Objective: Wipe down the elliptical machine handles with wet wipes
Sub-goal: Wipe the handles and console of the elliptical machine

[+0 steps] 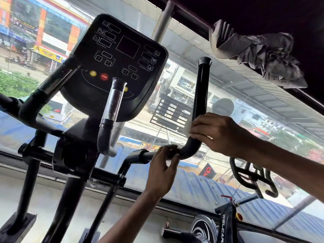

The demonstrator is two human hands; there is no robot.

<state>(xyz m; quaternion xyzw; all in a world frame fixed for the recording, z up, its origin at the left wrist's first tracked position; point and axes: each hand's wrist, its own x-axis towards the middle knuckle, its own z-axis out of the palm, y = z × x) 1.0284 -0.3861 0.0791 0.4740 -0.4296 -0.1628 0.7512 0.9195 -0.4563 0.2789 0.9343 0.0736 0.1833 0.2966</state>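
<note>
- Left hand (pixel 163 171) is reaching up from the bottom centre of the frame, its fingers curling over the horizontal stretch of the black handle (pixel 201 88) and its thumb closing from beneath, just left of the bend.
- Right hand (pixel 215 134) is coming in from the right edge and wrapping the same handle just above the bend, fingers pressed together and curled round the tube.
- White wet wipe (pixel 187 128) is sitting under those fingers against the handle, only a small edge peeking out on the hand's left side.
- Above the right hand the handle is rising upright to a rounded cap, right of centre.
- Black console (pixel 115 62) is filling the upper middle, its red stop button and yellow buttons showing.
- Chrome-banded centre grip (pixel 112 106) is standing in front of the console's lower edge.
- Grey cloth (pixel 259 55) is hanging bunched over the dark rail at upper right.
</note>
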